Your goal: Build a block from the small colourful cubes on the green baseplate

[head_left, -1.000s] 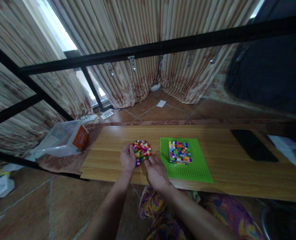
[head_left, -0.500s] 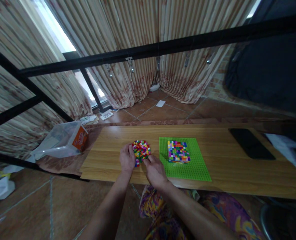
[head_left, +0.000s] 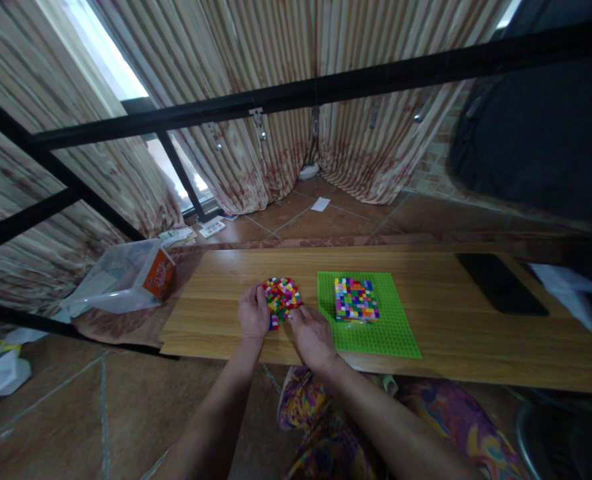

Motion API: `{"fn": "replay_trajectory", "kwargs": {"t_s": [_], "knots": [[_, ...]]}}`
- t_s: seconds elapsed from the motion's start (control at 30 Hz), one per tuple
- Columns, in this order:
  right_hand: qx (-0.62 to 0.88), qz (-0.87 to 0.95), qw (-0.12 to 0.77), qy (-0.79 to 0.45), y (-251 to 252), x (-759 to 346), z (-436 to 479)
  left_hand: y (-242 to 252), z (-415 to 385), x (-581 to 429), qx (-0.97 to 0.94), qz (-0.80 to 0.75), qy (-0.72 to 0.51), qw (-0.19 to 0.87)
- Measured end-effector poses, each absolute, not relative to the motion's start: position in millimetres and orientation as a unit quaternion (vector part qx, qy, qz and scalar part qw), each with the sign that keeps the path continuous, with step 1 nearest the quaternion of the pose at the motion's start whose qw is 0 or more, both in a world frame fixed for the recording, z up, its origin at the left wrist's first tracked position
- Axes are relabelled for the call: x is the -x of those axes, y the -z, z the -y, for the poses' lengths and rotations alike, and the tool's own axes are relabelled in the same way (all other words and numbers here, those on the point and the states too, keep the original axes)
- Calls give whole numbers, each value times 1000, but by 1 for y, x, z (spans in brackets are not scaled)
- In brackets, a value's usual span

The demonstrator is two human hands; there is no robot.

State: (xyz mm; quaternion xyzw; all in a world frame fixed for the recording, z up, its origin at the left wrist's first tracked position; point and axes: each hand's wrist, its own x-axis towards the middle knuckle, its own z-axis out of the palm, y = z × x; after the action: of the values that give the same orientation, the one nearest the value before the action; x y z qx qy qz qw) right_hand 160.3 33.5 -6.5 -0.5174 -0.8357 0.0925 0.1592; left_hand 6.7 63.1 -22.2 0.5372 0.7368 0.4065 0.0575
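A heap of small toy building bricks (head_left: 282,297) in many colours lies on the wooden table. My left hand (head_left: 254,312) is at its left edge, fingers curled and thumb along the bricks; what it may hold is hidden. A few blue and red bricks (head_left: 274,323) show beside that thumb. At the heap's lower right, my right hand (head_left: 312,333) has its fingertips drawn together among the bricks; any piece in them is too small to make out. To the right, a block of stacked multicoloured bricks (head_left: 356,299) sits on a green studded baseplate (head_left: 376,343).
A dark flat phone-like slab (head_left: 501,283) lies on the right of the table (head_left: 216,293). Left of the table, a clear plastic bin (head_left: 121,280) with an orange label stands on a lower surface. A black metal bar (head_left: 286,100) crosses before the curtains.
My right hand's fingers have shifted slightly at the heap's lower right edge. My left hand stays at the heap's left side. The whole view has moved a little.
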Motion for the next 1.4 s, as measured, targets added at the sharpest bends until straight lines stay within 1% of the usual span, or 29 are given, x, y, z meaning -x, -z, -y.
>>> {"fn": "replay_trajectory", "kwargs": {"t_s": [0.13,0.2,0.27,0.4,0.5,0.57,0.67,0.77,1.0,1.1,1.23,1.4], "knots": [[512,828,202,-108,8,-164,-35,22,-62,-8,-538,-737,-405,56],[500,822,240,-128,3,-168,-34,22,-62,-8,-538,-737,-404,59],[473,813,299,-159,-8,-174,-32,21,-62,-8,-537,-739,-403,58],[437,755,445,-204,-34,-198,-37,22,-63,-8,-536,-739,-404,57],[470,687,518,-197,-46,-227,-53,23,-64,-6,-537,-736,-408,63],[504,640,547,-192,-48,-251,-67,23,-64,-5,-535,-736,-410,61],[556,602,541,-187,-46,-284,-84,23,-64,-3,-534,-736,-413,57],[576,612,511,-180,-42,-301,-93,22,-63,-3,-535,-734,-414,64],[586,703,376,-149,-37,-291,-101,18,-64,-5,-522,-731,-431,85],[587,724,337,-133,-35,-287,-105,17,-64,-5,-523,-731,-429,88],[592,728,319,-132,-31,-285,-107,19,-63,-5,-521,-728,-435,96],[584,732,317,-148,-30,-283,-108,24,-65,-3,-520,-718,-451,100]]}}
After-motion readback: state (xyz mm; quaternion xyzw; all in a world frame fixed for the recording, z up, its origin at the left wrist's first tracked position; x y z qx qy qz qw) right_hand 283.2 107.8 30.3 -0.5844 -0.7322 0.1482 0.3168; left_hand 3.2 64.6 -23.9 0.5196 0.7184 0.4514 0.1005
